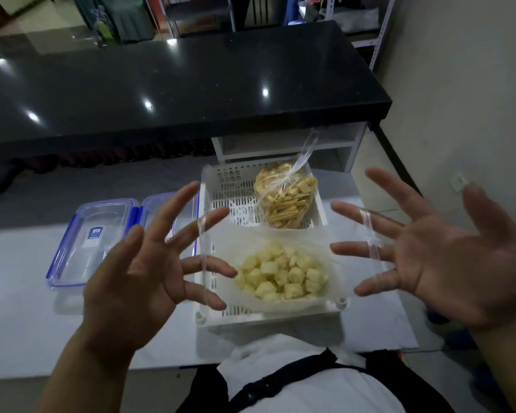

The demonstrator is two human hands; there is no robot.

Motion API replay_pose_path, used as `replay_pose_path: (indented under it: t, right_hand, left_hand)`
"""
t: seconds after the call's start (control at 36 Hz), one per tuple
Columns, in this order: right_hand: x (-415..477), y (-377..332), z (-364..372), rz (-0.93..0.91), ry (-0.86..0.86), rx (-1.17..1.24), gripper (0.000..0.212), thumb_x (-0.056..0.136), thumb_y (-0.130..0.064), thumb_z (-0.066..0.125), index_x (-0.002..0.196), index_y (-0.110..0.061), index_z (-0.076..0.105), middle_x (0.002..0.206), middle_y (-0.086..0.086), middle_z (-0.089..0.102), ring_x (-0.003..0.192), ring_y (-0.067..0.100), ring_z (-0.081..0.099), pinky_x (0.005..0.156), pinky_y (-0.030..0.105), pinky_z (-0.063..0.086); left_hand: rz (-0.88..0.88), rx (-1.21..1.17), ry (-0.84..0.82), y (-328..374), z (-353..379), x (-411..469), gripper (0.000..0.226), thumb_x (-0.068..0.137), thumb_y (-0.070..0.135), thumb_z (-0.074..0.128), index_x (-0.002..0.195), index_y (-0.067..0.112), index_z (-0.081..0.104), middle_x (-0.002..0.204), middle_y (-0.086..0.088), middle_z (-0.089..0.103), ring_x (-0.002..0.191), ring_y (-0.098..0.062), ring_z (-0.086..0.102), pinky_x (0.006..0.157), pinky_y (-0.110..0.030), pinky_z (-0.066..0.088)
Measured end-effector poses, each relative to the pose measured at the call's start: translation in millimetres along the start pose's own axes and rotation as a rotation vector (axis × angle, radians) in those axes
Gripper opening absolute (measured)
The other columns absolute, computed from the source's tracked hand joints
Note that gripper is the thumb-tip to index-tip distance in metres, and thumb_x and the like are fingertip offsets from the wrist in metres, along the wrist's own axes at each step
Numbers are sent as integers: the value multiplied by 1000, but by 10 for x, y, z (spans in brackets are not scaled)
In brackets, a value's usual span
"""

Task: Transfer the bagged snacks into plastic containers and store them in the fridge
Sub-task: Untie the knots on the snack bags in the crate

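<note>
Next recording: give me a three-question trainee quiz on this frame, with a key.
1. True or false: the bag of yellow sticks in the white basket is tied shut.
2. How do the left hand and right hand hold the bag of pale cubes? A) pinched shut B) stretched open on spread fingers C) upside down
3. Fill in: the clear containers left of the basket have ___ clips.
Key: 1 true; 2 B; 3 blue.
</note>
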State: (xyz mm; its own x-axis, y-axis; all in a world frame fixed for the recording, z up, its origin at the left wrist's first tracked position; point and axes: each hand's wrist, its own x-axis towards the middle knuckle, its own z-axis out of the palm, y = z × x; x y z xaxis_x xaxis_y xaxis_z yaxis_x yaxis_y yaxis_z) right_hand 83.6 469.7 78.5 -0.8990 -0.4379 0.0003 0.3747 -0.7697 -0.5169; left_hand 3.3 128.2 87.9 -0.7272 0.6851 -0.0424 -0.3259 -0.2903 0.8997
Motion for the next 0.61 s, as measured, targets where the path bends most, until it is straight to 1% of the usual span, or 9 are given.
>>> replay_pose_path:
  t: [0.06, 0.14, 0.22, 0.36, 0.39, 0.42, 0.47, 0.53, 0.61]
  right_hand:
    - [43, 28, -15, 31, 70, -200, 72, 91, -53, 57, 155, -34, 28, 157, 16, 35, 136, 59, 33, 91, 68, 48]
    - [32, -23, -32, -4, 250, -542, 63, 87, -55, 57, 145, -34, 47, 147, 12, 52, 124, 47, 56, 81, 56, 57]
    - [4, -165, -121, 3, 270, -669, 60, 89, -52, 50, 146, -33, 47, 142, 14, 56, 122, 44, 59, 83, 55, 57]
    - [-32, -445, -233, 62, 295, -798, 72, 85, -64, 60, 147, -30, 46, 139, 20, 58, 120, 46, 59, 83, 58, 56]
    - [-5, -498, -241, 65, 318, -839, 73, 82, -66, 61, 145, -31, 48, 137, 18, 59, 118, 44, 61, 81, 57, 56]
    - [30, -547, -244, 67, 347, -892, 73, 79, -69, 63, 143, -33, 51, 136, 16, 61, 116, 41, 63, 80, 55, 57]
    - [129, -622, -250, 81, 428, -1021, 68, 73, -73, 64, 131, -39, 61, 129, 8, 67, 111, 31, 68, 80, 49, 59]
    - [259, -641, -270, 79, 529, -1161, 60, 70, -76, 62, 121, -45, 66, 122, -3, 71, 107, 18, 70, 87, 44, 56]
    - [496, -560, -350, 13, 669, -1252, 49, 76, -66, 67, 118, -41, 68, 115, -11, 71, 109, 10, 66, 92, 39, 51]
  left_hand:
    - [-14, 48, 26, -38, 37, 25, 83, 78, 59, 71, 152, 33, 40, 155, -9, 44, 100, -43, 67, 70, -52, 60]
    - [-52, 178, 79, -98, 74, 53, 84, 73, 62, 75, 147, 36, 46, 153, -4, 47, 108, -46, 65, 76, -54, 60]
    - [-83, 223, 133, -80, 58, 59, 90, 64, 65, 80, 144, 38, 49, 149, -6, 53, 109, -47, 65, 81, -55, 59]
    - [-119, 293, 280, 134, 51, 90, 112, 42, 76, 82, 140, 36, 48, 126, -11, 70, 105, -41, 70, 81, -43, 62]
    - [-121, 308, 318, 167, 41, 101, 104, 47, 77, 79, 138, 36, 50, 122, -12, 72, 104, -40, 71, 79, -41, 62]
    - [-114, 325, 357, 196, 36, 126, 86, 62, 74, 70, 136, 36, 53, 119, -12, 73, 103, -39, 71, 77, -39, 63]
    - [-97, 405, 460, 217, -22, 184, 49, 92, 59, 45, 133, 35, 58, 114, -11, 75, 105, -39, 70, 77, -40, 62]
    - [-95, 522, 563, 215, -143, 254, 43, 98, 55, 37, 127, 36, 63, 110, -6, 77, 104, -33, 71, 79, -41, 56]
    - [-52, 641, 545, 237, -294, 401, 45, 90, 62, 41, 116, 41, 70, 113, -1, 76, 101, -23, 73, 85, -41, 54]
